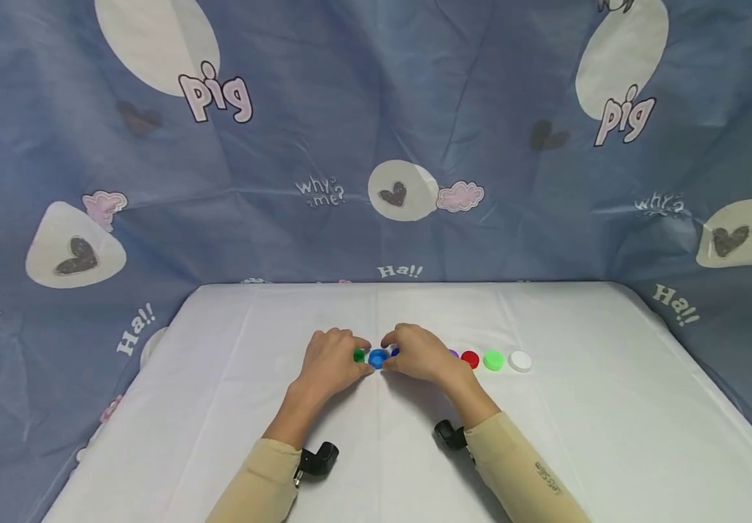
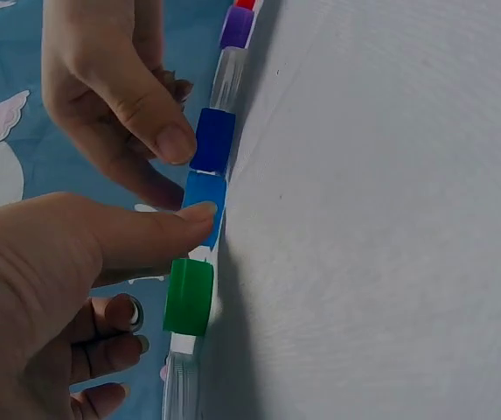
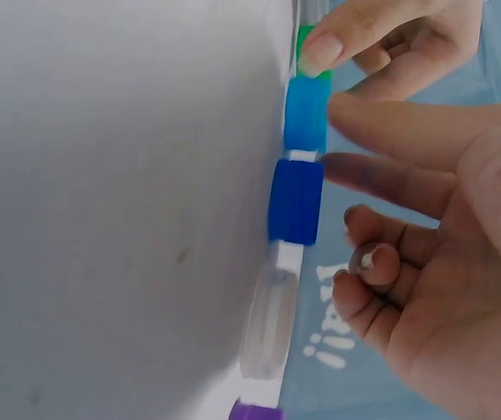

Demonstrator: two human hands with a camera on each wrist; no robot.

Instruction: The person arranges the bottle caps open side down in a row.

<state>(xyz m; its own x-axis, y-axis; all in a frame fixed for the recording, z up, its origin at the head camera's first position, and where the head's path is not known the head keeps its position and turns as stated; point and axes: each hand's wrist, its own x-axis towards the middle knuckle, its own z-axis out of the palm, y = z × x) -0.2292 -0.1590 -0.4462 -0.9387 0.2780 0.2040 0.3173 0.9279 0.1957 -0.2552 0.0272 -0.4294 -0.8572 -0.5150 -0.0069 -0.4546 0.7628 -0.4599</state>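
On the white-covered table, a light blue cap-like piece (image 3: 308,114) lies between both hands. My left hand (image 1: 333,359) comes from its left, thumb and index finger spread. Its thumb overlaps the light blue piece in the left wrist view, while the index fingertip is partly hidden. Facing it, my right hand (image 1: 421,352) has its thumb at the light blue piece's edge and its index fingertip near the gap beside a dark blue cap (image 3: 295,201). The right hand's other fingers are curled. A green cap (image 2: 189,297) sits left of the light blue one, right by the left fingers.
A clear piece (image 3: 270,324) follows the dark blue cap. Farther right, the row continues with a purple cap (image 1: 454,354), a red cap (image 1: 470,359), a light green cap (image 1: 494,360) and a white cap (image 1: 520,362). A patterned blue curtain (image 1: 349,247) hangs behind the table.
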